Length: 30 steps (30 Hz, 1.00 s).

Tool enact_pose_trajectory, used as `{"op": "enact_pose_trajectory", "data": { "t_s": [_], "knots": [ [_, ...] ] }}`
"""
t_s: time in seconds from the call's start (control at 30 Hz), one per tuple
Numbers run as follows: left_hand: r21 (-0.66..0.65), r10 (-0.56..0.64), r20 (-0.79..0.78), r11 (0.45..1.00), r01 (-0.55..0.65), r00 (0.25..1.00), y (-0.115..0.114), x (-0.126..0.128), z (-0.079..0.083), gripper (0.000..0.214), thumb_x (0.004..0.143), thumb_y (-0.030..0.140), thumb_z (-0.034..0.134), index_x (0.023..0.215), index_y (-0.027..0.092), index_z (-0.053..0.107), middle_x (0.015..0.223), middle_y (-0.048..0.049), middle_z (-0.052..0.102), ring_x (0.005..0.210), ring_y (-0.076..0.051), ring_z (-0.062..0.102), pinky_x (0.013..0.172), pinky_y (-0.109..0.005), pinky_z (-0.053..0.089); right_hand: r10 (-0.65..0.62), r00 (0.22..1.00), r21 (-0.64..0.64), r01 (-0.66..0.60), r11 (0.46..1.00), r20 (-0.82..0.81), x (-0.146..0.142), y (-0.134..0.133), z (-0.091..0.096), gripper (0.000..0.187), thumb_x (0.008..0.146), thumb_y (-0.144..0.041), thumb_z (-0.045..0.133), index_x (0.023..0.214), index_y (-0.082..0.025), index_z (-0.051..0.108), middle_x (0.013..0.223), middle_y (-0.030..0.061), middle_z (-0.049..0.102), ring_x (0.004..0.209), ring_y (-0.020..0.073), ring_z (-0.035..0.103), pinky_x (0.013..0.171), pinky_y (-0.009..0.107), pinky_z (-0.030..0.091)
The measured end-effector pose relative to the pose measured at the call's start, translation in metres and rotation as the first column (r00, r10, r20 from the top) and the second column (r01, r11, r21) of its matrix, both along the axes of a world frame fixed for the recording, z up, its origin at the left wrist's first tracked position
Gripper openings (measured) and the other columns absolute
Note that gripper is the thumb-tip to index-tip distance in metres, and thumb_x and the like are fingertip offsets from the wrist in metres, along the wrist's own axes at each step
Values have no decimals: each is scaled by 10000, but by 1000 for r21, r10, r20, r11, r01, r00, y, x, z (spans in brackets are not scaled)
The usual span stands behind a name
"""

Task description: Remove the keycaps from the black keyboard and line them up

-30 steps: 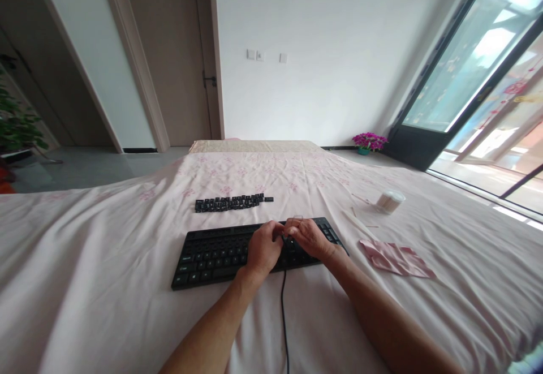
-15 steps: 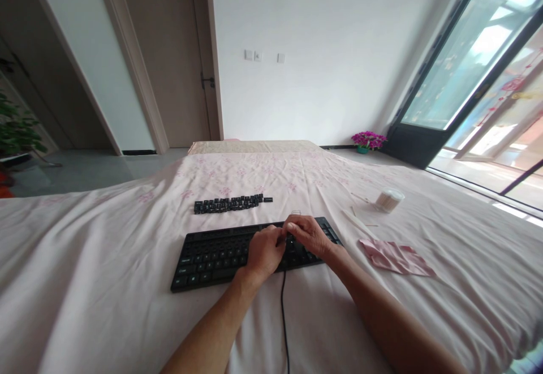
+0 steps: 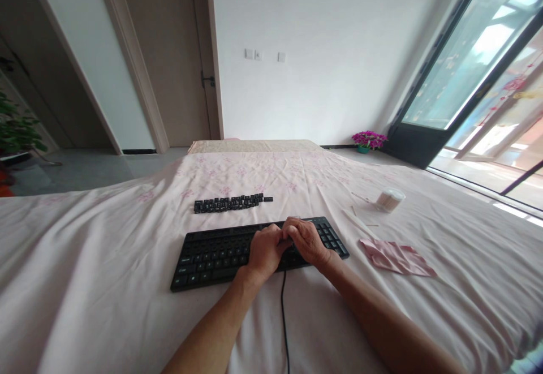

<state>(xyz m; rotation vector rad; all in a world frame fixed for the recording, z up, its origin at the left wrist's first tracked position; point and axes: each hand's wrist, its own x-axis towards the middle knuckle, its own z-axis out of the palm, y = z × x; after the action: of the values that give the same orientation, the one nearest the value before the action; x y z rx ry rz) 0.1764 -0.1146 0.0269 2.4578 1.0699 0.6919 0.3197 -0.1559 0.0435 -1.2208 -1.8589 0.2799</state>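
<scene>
A black keyboard [image 3: 220, 261] lies on the pink cloth, slightly slanted, its cable running toward me. Over its right half my two hands meet, fingertips together. My left hand [image 3: 266, 249] is closed, its thumb and fingers pinched toward the right hand; what they grip is hidden. My right hand [image 3: 306, 241] is curled shut, knuckles up, beside the number keys. A sliver of a thin wire piece [image 3: 296, 217] shows just past its fingers. Beyond the keyboard, several loose black keycaps [image 3: 227, 203] stand in rows.
To the right lie a crumpled pink cloth [image 3: 396, 257] and a clear round tub of cotton swabs [image 3: 389, 200], with a few loose swabs [image 3: 360, 197] near it. The cable [image 3: 284, 317] crosses the bedsheet [image 3: 106, 283] between my forearms.
My right hand has rolled inward and shifted slightly left, uncovering more of the number keys. Less of the wire piece shows past its fingers. My left hand has barely moved.
</scene>
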Motion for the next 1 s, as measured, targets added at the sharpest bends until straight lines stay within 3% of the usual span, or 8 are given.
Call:
{"op": "enact_pose_trajectory", "data": {
  "t_s": [0.37, 1.0],
  "knots": [
    [43, -9, -9, 999, 9, 1000, -9, -2, 9, 391, 937, 457, 356, 767, 212, 609, 806, -16, 661, 777, -178, 584, 674, -281, 310, 25, 998, 77, -21, 997, -57, -4, -2, -4, 377, 976, -335, 302, 673, -203, 483, 666, 11, 517, 623, 127, 517, 674, 270, 428],
    [68, 18, -75, 998, -13, 997, -11, -2, 12, 409, 935, 474, 331, 800, 207, 609, 830, -53, 653, 796, -196, 580, 680, -293, 335, -77, 996, 109, 81, 991, -39, -9, -3, -7, 375, 959, -344, 277, 643, -223, 438, 648, 24, 509, 618, 150, 513, 657, 293, 424]
  ]
}}
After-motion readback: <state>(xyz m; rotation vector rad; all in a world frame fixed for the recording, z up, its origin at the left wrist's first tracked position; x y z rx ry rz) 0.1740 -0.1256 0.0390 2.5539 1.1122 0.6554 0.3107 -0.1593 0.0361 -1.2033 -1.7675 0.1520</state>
